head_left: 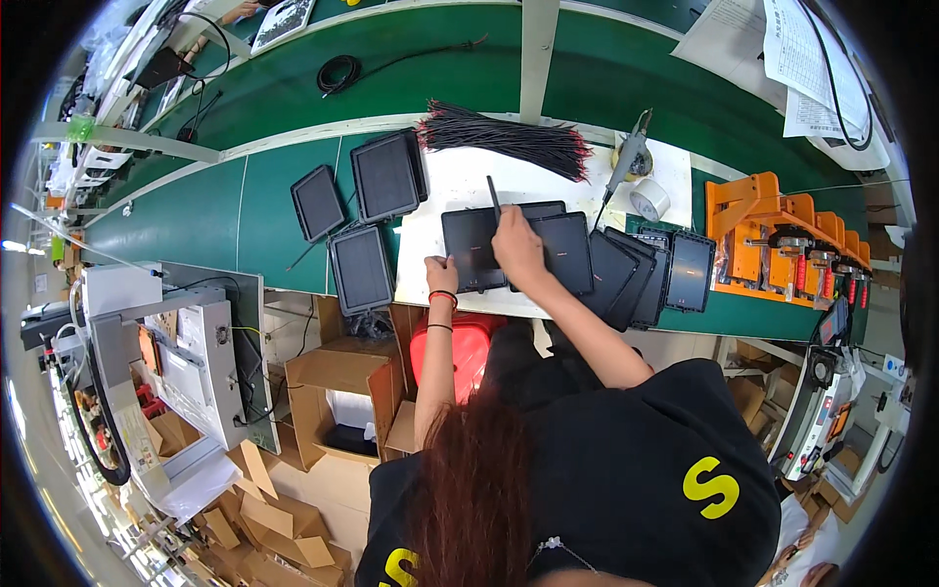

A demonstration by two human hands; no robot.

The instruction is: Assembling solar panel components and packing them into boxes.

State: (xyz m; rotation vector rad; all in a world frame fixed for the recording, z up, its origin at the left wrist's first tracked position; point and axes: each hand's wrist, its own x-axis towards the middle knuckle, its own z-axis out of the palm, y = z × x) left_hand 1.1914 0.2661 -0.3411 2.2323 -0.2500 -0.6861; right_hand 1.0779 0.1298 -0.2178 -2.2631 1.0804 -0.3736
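My right hand (518, 247) is closed round a dark, slim pen-like tool (493, 192), whose upper end sticks out toward the far side. It is over the right part of a flat black rectangular panel (466, 235); the tool's lower end is hidden. My left hand (442, 275) has its fingers closed at the panel's near left edge. Right beside my right hand lies another black panel (567, 252). Several more black panels (614, 272) overlap in a fanned row farther right. Black rimmed trays or covers (362, 269) lie to the left.
Beyond the white work sheet's middle lies a bundle of black wires (504, 139) with red ends. A soldering iron (626, 161) and a white roll (649, 199) stand at the far right. An orange fixture (773, 240) bounds the bench's right. Below are a red stool (460, 354) and a cardboard box (337, 391).
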